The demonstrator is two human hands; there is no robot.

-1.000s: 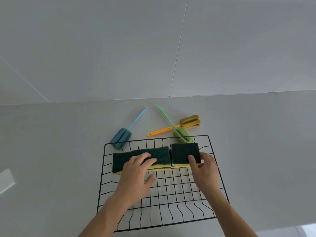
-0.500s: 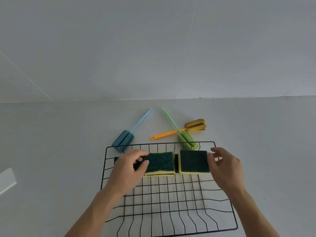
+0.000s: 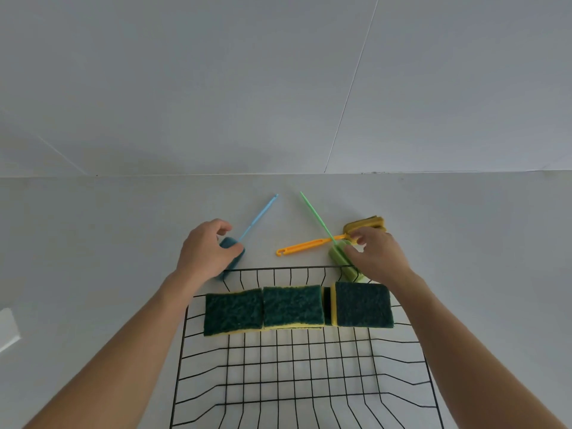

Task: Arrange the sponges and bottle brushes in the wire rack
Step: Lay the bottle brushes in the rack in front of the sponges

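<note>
A black wire rack [image 3: 305,373] lies on the white counter. Several green-and-yellow sponges [image 3: 292,306] stand in a row along its far side. Behind the rack lie three bottle brushes. My left hand [image 3: 205,249] closes around the foam head of the blue brush [image 3: 260,216]. My right hand [image 3: 376,253] pinches the foam head of the green brush [image 3: 339,258], beside the orange brush [image 3: 309,244], whose mustard head [image 3: 365,224] shows behind my fingers.
A white tiled wall [image 3: 278,88] rises right behind the brushes. A white object [image 3: 7,328] sits at the left edge of the counter. The rack's near part holds nothing.
Both hands have left the sponges and reached past the rack's far rim. The left hand now holds the blue brush head, the right the green one.
</note>
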